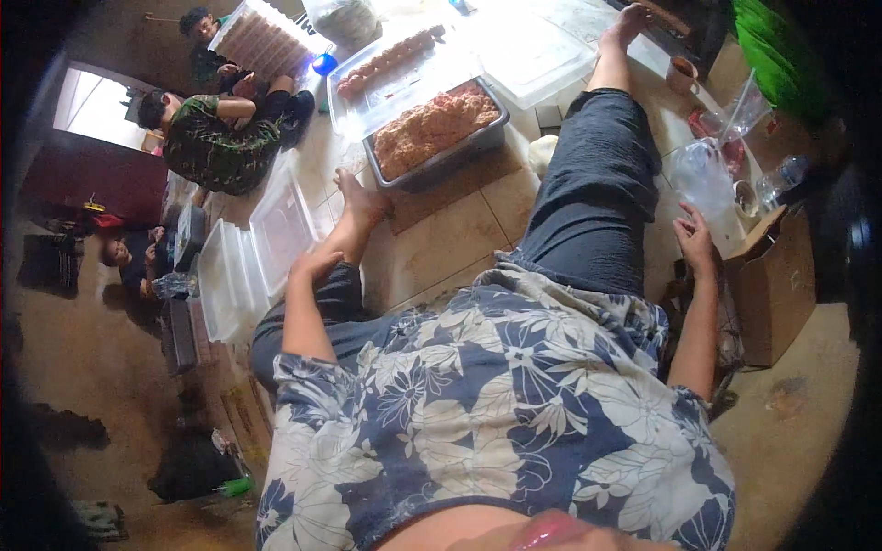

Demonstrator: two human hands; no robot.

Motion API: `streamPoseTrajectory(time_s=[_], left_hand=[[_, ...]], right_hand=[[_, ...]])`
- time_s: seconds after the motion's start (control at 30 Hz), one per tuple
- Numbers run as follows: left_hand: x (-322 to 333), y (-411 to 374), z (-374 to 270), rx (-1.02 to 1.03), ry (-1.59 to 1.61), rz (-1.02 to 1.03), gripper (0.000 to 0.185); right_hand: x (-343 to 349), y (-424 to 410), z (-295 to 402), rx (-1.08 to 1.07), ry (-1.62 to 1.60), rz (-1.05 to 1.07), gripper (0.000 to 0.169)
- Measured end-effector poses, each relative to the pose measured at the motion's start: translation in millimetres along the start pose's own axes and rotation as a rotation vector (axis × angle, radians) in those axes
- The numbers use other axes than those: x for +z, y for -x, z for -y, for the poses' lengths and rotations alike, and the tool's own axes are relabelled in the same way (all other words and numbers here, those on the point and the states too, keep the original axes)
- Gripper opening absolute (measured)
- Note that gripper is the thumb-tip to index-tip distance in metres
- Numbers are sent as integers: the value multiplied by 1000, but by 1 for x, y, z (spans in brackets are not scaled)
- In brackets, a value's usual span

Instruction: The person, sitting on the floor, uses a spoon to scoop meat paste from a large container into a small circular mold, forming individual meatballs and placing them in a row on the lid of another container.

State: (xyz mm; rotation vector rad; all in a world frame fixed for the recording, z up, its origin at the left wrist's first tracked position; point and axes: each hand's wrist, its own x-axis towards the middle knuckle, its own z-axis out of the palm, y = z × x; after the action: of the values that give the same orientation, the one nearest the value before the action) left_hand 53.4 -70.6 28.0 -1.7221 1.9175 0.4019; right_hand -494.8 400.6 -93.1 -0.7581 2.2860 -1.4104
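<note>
My left hand (pixel 318 266) rests on my bent left knee, beside a clear plastic lid or tray (pixel 282 231); its grip is not visible. To the right, my right hand (pixel 694 241) hangs with loosely spread fingers and nothing in it, near a clear plastic bag (pixel 703 175) and above an open cardboard box (pixel 772 296). Between my legs, a grey plastic tub (pixel 413 180) holds a heaped, pinkish-brown minced or doughy mass (pixel 434 131). Behind it a translucent plastic tray (pixel 393 76) contains a row of pink lumps (pixel 389 62).
Stacked translucent containers (pixel 231 282) stand at left. Beyond them sits a person in camouflage (pixel 213 141); another person (pixel 200 27) is near a tray of rows (pixel 262 41). A third (pixel 134 258) is farther left. A mug (pixel 682 74) stands at upper right.
</note>
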Motion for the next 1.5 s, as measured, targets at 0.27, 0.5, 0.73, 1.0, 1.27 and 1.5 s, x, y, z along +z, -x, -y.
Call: streamPoseTrajectory(time_s=[0.27,0.5,0.73,1.0,1.27,1.5], left_hand=[[65,10,-15,136,-6,-147,96],[72,20,-64,324,-40,-58,96],[67,10,-120,521,-119,-96,94],[63,39,-180,776,-176,-186,90],[68,48,-177,802,-46,-104,84],[66,71,-181,810,-10,-61,78]], right_hand=[[1,-27,10,-128,-34,-31,41],[21,-16,23,-157,-59,30,45],[35,11,102,-195,-130,63,44],[74,-1,183,-414,134,189,43],[207,-114,129,266,772,405,104],[216,-135,108,342,729,432,126]])
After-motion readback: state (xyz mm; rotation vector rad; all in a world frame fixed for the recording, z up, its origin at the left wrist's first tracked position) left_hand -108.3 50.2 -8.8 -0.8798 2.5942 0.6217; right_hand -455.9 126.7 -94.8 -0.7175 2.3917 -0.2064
